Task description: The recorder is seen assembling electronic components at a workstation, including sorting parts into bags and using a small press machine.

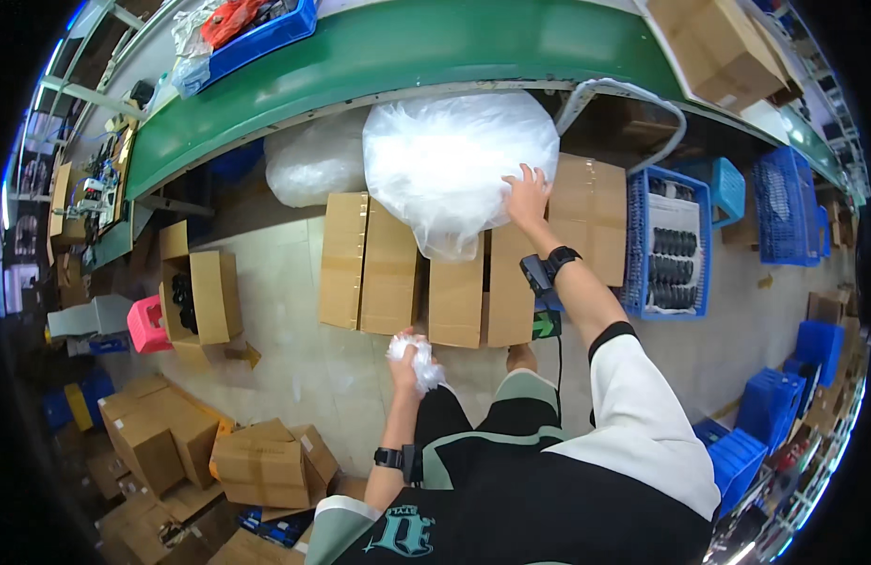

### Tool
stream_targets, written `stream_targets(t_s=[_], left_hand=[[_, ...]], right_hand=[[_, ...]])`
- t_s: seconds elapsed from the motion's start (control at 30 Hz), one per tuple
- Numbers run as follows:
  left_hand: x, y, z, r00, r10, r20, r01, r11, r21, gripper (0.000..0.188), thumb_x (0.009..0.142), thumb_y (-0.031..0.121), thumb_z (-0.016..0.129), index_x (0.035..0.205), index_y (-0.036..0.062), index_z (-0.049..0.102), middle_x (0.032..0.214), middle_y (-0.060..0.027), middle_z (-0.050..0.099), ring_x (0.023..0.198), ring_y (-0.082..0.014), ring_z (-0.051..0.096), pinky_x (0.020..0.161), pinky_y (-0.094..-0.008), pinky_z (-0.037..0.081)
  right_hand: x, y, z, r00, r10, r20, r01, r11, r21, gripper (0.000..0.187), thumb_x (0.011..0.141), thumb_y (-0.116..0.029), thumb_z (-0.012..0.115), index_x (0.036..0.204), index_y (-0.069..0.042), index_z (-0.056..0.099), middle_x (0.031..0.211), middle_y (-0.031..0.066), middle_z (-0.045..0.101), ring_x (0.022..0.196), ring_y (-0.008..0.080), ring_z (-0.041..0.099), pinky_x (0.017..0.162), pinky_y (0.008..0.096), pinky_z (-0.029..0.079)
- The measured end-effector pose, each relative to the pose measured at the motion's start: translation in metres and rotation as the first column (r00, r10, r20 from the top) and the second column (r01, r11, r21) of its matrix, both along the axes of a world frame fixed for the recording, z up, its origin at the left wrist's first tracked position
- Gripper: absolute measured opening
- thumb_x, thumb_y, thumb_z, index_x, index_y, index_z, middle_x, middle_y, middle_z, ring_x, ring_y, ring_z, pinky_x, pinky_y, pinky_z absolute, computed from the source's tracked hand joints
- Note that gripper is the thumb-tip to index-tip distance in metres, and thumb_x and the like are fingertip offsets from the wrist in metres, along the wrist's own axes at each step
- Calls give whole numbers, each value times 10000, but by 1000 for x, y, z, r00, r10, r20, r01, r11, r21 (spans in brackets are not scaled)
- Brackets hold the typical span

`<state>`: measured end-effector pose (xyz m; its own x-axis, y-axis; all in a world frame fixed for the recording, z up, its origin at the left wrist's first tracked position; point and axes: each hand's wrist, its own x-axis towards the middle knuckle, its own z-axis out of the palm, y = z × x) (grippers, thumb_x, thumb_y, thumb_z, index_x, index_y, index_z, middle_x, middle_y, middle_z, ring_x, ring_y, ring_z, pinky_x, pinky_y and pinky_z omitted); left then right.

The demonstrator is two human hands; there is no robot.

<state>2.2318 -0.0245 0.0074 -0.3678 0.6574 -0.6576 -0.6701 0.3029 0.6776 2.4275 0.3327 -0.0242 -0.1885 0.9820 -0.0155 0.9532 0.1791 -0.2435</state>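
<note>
A large bulging translucent white plastic bag [459, 151] rests on the brown cardboard boxes [388, 268] in front of me, under the green bench's edge. My right hand [529, 198] reaches out to its right side, fingers spread and touching the plastic. Lower down, near the boxes' front edge, my left hand [407, 363] is closed around a crumpled bunch of thin white plastic [422, 365]. Another translucent bag [313, 160] lies to the left of the large one.
A green workbench [407, 56] runs across the far side. To the right stands a blue crate [704, 273] with black parts inside. An open carton [214, 297] and a pink stool [148, 325] are on the left. Cardboard boxes [261, 466] pile up at lower left.
</note>
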Motion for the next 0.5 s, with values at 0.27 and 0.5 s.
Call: stream_targets(t_s=[0.27, 0.5], left_hand=[[2, 49, 5, 904, -146, -402, 193, 978, 81, 479, 815, 31, 536, 1292, 16, 583, 1080, -53, 653, 900, -136, 615, 802, -282, 511], [-15, 172, 83, 502, -423, -754, 744, 655, 128, 644, 761, 93, 624, 1400, 81, 548, 1491, -243, 451, 1397, -297, 426, 1045, -335, 410]], right_hand=[[-71, 37, 168, 843, 337, -420, -135, 887, 441, 171, 916, -247, 642, 862, -87, 613, 756, 120, 613, 731, 351, 629, 605, 458, 478], [-136, 25, 278, 698, 675, -241, -474, 687, 551, 114, 862, -200, 700, 887, -95, 662, 804, 85, 650, 735, 322, 636, 628, 403, 496]])
